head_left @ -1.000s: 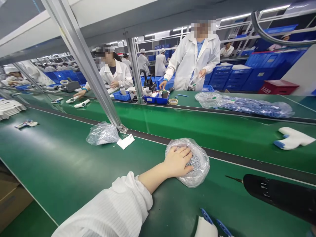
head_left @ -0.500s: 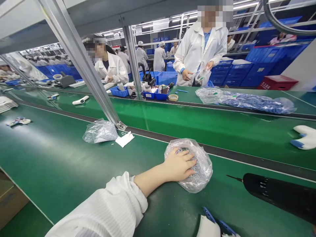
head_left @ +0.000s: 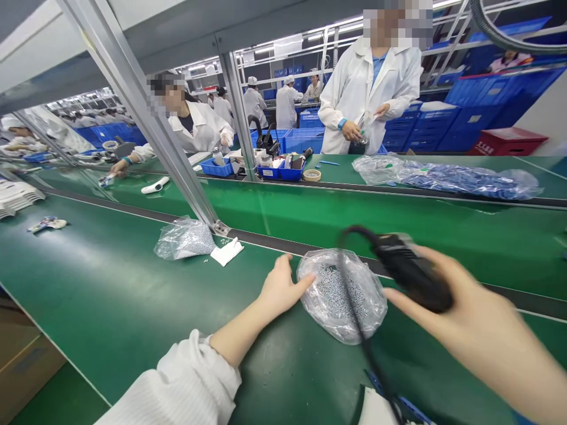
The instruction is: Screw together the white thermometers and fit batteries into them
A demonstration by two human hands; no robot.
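Note:
A clear plastic bag (head_left: 374, 316), its mouth spread wide, sits on the green work surface with many tiny screws (head_left: 339, 292) inside. My left hand (head_left: 280, 289) lies at the bag's left edge, thumb stretched over the rim and fingers apart, holding nothing. In my right hand (head_left: 460, 313) is a black electric screwdriver (head_left: 414, 271), slightly blurred by motion, to the right of the bag. Its black cable (head_left: 354, 313) loops across the front of the bag. White-and-blue plastic parts (head_left: 376, 407) show at the bottom edge, partly cut off.
A second bag of screws (head_left: 186, 239) and a white paper scrap (head_left: 227, 252) lie to the left, by a metal post (head_left: 195, 195). Across the green conveyor (head_left: 274, 212), a co-worker (head_left: 372, 94) handles a small bag behind a long bag of blue parts (head_left: 469, 180).
My left hand has moved left from over the screws to the bag's edge. My right hand has come into view with the screwdriver, which lay on the right before.

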